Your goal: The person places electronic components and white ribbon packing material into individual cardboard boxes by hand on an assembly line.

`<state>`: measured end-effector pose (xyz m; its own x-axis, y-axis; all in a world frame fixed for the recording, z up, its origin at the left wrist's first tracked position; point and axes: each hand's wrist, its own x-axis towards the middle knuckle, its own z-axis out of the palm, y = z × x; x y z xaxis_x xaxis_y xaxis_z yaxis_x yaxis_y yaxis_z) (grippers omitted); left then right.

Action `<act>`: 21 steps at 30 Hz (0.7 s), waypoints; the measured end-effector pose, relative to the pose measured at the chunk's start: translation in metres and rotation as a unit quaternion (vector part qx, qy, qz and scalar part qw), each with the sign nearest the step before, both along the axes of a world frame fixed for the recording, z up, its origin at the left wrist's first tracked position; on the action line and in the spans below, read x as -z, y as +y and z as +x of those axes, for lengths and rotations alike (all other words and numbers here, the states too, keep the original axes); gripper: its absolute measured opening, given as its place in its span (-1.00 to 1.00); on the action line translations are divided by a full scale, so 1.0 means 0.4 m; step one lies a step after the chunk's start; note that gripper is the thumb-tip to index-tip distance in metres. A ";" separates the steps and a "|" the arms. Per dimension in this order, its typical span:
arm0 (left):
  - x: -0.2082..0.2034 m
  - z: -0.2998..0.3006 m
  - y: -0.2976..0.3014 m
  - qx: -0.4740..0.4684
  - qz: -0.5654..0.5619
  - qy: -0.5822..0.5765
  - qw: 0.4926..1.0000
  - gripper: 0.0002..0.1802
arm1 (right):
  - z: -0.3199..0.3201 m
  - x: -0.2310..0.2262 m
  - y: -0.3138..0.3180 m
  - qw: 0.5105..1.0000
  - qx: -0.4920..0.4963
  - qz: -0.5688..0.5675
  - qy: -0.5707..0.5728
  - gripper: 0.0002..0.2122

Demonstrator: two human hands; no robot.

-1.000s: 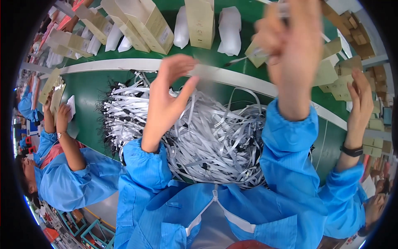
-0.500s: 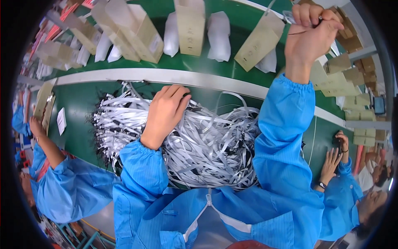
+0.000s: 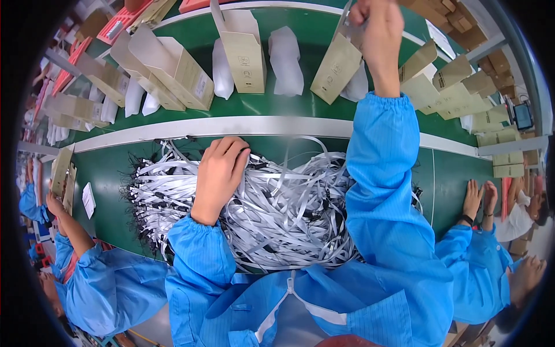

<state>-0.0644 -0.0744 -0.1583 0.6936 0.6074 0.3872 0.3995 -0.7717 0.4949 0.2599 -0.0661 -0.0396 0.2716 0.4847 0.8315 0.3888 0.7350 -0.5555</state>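
A large heap of flat white lanyards (image 3: 277, 214) with black fittings and thin black cords lies on the green table in front of me. My left hand (image 3: 221, 176) rests on the heap's far side, fingers curled together, a dark lanyard piece showing at the thumb and fingertips. Stretched far forward, my right hand (image 3: 381, 46) is at the mouth of a tilted beige carton (image 3: 334, 72) with its flap up. Its fingers are bent inward, partly cut off by the frame's upper edge; what they hold is hidden.
A pale rail (image 3: 277, 126) separates the table from a green belt. More open beige cartons (image 3: 245, 63) and white wrapped items (image 3: 285, 61) stand along it. Co-workers in blue sit left (image 3: 110, 289) and right (image 3: 477, 272). A white card (image 3: 88, 200) lies at left.
My right hand has moved left, onto the carton's mouth; a thin dark cord showed in it before. The view has shifted, while my left hand stays on the heap.
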 end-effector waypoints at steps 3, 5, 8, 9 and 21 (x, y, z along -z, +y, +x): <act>0.003 -0.009 -0.004 0.002 -0.002 0.005 1.000 -0.90 | -0.013 -0.014 -0.028 0.978 0.117 -0.121 -0.123 -0.66; 0.003 -0.011 0.002 -0.002 0.002 0.004 1.000 -0.89 | 0.003 -0.010 -0.045 0.951 0.166 -0.183 -0.184 -0.65; 0.007 -0.014 0.004 -0.001 0.012 0.003 1.000 -0.89 | 0.073 -0.002 -0.063 0.896 0.135 -0.239 -0.349 -0.71; 0.009 -0.016 0.003 -0.003 0.008 0.007 1.000 -0.88 | 0.072 0.005 -0.057 0.897 0.129 -0.240 -0.349 -0.71; -0.029 0.048 -0.041 0.055 -0.057 -0.061 0.995 -0.81 | -0.012 -0.095 -0.163 0.884 0.232 -0.345 -0.214 -0.60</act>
<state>-0.0453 -0.0907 -0.1469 0.7101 0.5755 0.4056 0.2481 -0.7436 0.6209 0.2550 -0.1312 -0.0015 0.3066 0.8358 0.4555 0.8429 -0.0162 -0.5378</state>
